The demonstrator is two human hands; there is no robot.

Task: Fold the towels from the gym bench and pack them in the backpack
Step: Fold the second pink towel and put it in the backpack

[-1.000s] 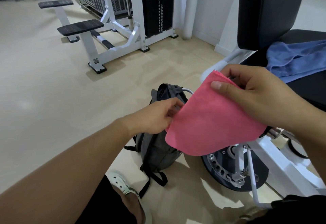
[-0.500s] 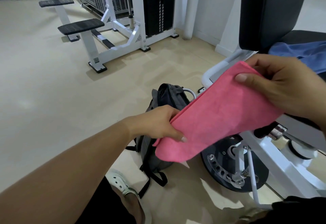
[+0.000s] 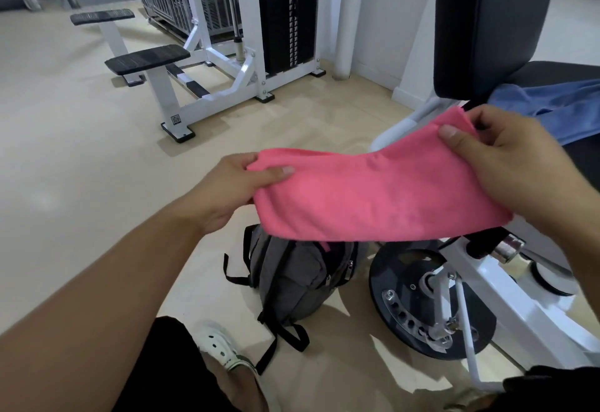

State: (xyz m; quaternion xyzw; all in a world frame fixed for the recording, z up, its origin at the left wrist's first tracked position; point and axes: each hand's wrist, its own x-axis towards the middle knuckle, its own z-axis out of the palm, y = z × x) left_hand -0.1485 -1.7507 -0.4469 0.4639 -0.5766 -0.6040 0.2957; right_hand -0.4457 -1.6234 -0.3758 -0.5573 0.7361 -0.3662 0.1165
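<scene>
Now we pinch the pink towel [image 3: 383, 197] at both ends, left hand [image 3: 227, 191] and right hand [image 3: 513, 165]; we should keep its edges level between our grips before folding.

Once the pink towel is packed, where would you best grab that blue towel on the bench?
Probably the rumpled near edge of the blue towel, taken from above and the front. It lies loosely bunched on the black bench seat, so its raised folds give fingers something to pinch. Its far part runs out of view.
</scene>
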